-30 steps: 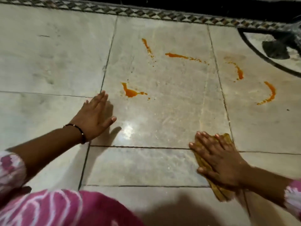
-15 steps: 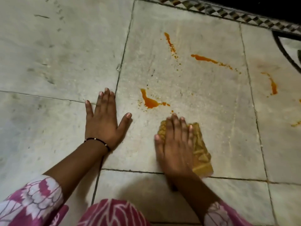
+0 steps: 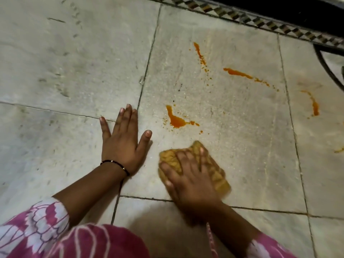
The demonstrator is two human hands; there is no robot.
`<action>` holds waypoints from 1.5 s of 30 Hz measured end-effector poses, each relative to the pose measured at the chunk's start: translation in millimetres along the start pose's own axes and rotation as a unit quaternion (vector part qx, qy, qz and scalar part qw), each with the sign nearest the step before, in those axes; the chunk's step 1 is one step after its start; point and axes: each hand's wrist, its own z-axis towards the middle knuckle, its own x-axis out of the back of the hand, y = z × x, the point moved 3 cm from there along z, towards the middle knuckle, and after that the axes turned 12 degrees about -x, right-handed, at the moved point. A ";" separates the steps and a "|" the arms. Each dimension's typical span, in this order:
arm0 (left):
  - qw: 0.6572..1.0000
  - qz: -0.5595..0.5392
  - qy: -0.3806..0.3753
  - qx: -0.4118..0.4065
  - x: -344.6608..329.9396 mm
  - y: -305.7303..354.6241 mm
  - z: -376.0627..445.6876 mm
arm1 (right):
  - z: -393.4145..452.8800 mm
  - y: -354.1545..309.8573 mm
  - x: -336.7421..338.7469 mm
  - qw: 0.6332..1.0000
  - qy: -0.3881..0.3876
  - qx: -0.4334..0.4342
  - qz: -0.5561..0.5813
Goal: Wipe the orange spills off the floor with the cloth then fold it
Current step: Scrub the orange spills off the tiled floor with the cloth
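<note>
A folded yellow-orange cloth (image 3: pixel 217 174) lies on the pale floor tile, and my right hand (image 3: pixel 188 175) presses down on it with fingers spread over its top. Just above the cloth sits the nearest orange spill (image 3: pixel 176 120), a short blob with small drops around it. Farther up are a thin streak (image 3: pixel 200 54) and a longer streak (image 3: pixel 240 73). Another curved streak (image 3: pixel 314 106) marks the tile to the right, and a small trace (image 3: pixel 338 150) shows at the right edge. My left hand (image 3: pixel 122 144) rests flat on the floor, fingers apart, left of the cloth.
The floor is large grey-white stone tiles (image 3: pixel 74 58) with dark grout lines. A patterned border strip (image 3: pixel 270 25) runs along the far edge, dark beyond it. A dark curved inlay (image 3: pixel 327 71) sits at the right. My pink-patterned clothing (image 3: pixel 93 241) fills the bottom.
My right hand slid the cloth left from the right-hand grout line to just below the nearest spill. The view moved closer and leftward. My left hand stayed flat on the floor.
</note>
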 end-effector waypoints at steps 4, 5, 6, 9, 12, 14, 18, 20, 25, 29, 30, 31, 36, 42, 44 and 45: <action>1.000 0.023 -0.018 -0.011 0.1 0.0 -0.7 | 64.6 -0.3 8.9 0.998 0.025 -0.011 0.048; 0.999 0.026 -0.025 -0.011 -0.5 -0.4 -1.1 | 69.4 14.0 9.1 0.997 0.024 -0.040 0.065; 0.999 0.028 -0.028 -0.011 -0.6 -1.3 -1.4 | 67.9 31.1 9.4 0.994 0.021 -0.070 0.076; 0.999 0.021 -0.030 -0.011 -1.0 -0.9 -1.5 | 32.4 76.5 7.2 0.985 0.032 -0.155 0.066; 0.999 0.020 -0.030 -0.009 -1.0 1.0 -0.8 | -15.0 62.4 1.3 0.984 0.021 -0.172 0.046; 0.999 0.020 -0.029 -0.007 -2.1 0.9 -0.5 | -24.3 32.2 -0.5 0.989 0.021 -0.145 0.033; 0.999 0.026 -0.026 -0.010 -2.7 0.5 -0.8 | 36.6 -4.6 3.9 0.997 0.025 -0.057 0.044; 0.999 0.031 -0.027 -0.011 -3.7 0.3 -1.3 | 75.3 4.4 6.4 0.997 0.013 -0.060 0.053; 0.999 0.028 -0.028 -0.012 -4.8 -0.2 -2.1 | 58.2 70.8 5.8 0.988 0.027 -0.148 0.043; 0.999 0.029 -0.021 -0.006 -6.8 2.1 -0.2 | -3.7 41.6 0.0 0.991 -0.004 -0.131 0.010; 0.999 0.030 -0.019 -0.006 -7.1 2.8 -0.5 | -3.3 27.9 -0.9 0.994 -0.015 -0.107 0.004; 0.999 0.030 -0.015 -0.006 -7.2 2.5 -0.2 | 6.6 16.1 0.1 0.997 -0.016 -0.080 0.005; 0.999 0.033 -0.007 -0.020 -6.0 -0.6 -0.9 | 98.9 1.6 9.4 0.999 -0.004 -0.012 0.037; 0.999 0.026 -0.017 -0.026 -5.9 -0.1 -1.9 | 78.3 84.3 11.4 0.988 0.031 -0.142 0.046; 0.999 0.024 -0.017 -0.027 -6.3 -0.1 -1.4 | 47.2 76.6 8.2 0.988 0.030 -0.145 0.037; 0.999 0.024 -0.017 -0.028 -6.5 -0.1 -1.6 | 34.8 63.1 4.5 0.990 0.030 -0.133 0.031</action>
